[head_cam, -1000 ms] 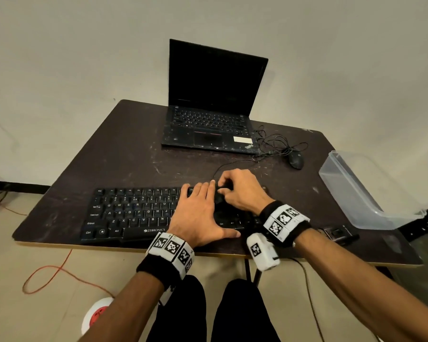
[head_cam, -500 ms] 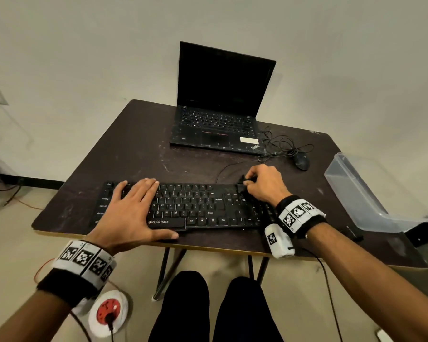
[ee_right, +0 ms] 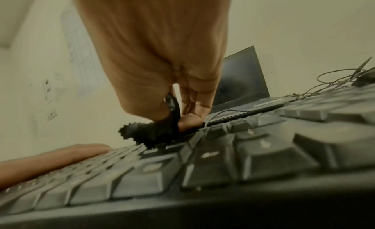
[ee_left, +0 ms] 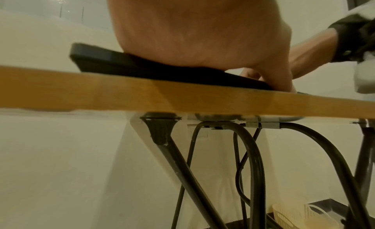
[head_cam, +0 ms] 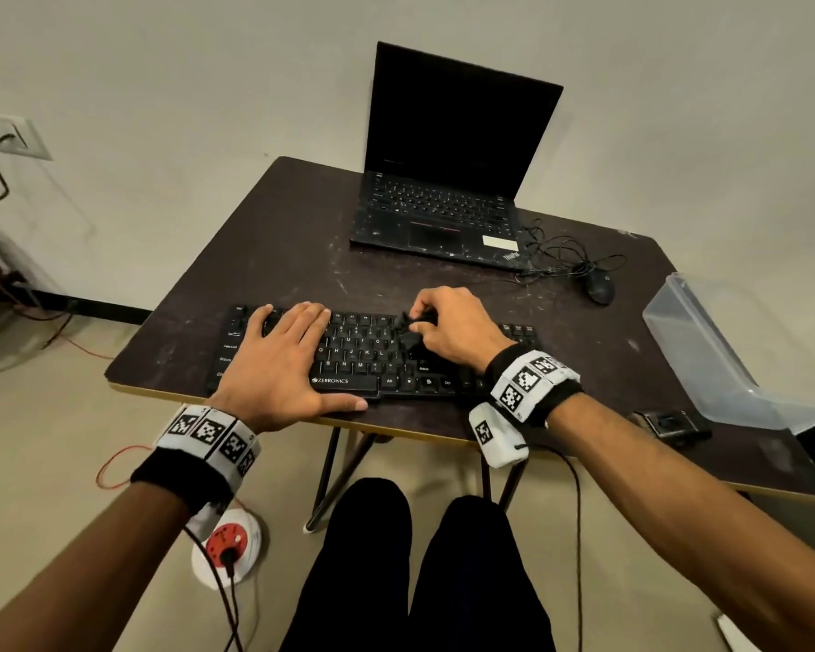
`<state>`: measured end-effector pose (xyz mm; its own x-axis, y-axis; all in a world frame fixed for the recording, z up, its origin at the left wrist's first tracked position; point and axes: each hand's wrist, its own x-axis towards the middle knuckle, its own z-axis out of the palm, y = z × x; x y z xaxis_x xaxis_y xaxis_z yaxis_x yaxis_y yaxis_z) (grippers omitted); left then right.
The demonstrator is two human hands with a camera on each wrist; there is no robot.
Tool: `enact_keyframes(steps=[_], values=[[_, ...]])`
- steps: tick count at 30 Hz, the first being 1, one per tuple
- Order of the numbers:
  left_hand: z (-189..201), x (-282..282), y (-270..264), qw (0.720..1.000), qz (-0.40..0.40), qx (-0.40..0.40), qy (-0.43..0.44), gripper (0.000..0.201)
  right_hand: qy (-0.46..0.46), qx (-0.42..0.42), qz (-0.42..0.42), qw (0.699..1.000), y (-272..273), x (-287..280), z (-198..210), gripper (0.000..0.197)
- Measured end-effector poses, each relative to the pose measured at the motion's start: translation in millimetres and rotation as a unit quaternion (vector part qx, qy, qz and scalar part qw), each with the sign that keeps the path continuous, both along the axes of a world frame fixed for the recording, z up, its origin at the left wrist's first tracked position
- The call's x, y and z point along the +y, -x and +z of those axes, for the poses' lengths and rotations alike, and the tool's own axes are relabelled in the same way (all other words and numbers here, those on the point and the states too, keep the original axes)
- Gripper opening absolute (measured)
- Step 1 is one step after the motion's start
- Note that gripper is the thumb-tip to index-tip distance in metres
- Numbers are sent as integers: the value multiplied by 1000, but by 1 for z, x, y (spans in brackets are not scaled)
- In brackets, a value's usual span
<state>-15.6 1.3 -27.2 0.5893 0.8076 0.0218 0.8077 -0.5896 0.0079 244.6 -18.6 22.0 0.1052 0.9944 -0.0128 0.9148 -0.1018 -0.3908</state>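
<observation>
Head, one keyboard (head_cam: 368, 364), maybe one cloth (head_cam: 406, 335)

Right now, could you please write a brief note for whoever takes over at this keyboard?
Left hand: rests flat on the left part of the keyboard.
Right hand: fingers pinch a small black cloth against the keys right of centre.
The keyboard lies at the near edge of the table, with the laptop behind it.
Done: cannot tell which keys are wiped.
Left: probably wiping the remaining keys.
</observation>
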Motion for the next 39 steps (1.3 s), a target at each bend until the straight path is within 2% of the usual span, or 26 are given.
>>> enact_keyframes(steps=[5,10,16,20,22,25,27,30,31,33,36,38,39], values=[[-1,1,0,1000,2,-5,0,143,-6,-37,-48,998,-19,-43,9,10],[-4,2,1,1000,-9,-7,-3,143,-41,-35,-53,997,-2,-102,-6,9],[-3,-2,-2,1000,-1,-13,-13,140,-52,-4,-96,994,-17,-103,-2,7],[-3,-2,-5,1000,4,-5,-13,139,-150,64,-134,977,13,-121,-31,9],[-3,-2,-4,1000,1,-5,-14,140,-194,101,-120,968,40,-116,-41,9],[-5,-2,-4,1000,-8,-10,-22,141,-199,104,-77,971,74,-104,-47,10],[-6,-2,-4,1000,-9,-12,-18,141,-200,88,-69,973,67,-109,-48,12],[-7,3,-1,1000,-21,-13,-1,142,-215,62,-116,968,21,-130,-46,17],[-5,4,4,999,-28,-34,14,141,-219,51,-139,964,2,-137,-44,18],[0,7,20,990,-30,-134,34,133,-224,27,-177,958,-30,-149,-40,19],[-2,17,57,956,42,-286,46,100,-222,15,-197,955,-58,-155,-38,18],[-7,26,79,915,98,-367,133,74,-224,13,-201,954,-65,-158,-39,17],[-10,29,84,903,114,-384,158,60,-226,10,-206,952,-67,-159,-38,17]])
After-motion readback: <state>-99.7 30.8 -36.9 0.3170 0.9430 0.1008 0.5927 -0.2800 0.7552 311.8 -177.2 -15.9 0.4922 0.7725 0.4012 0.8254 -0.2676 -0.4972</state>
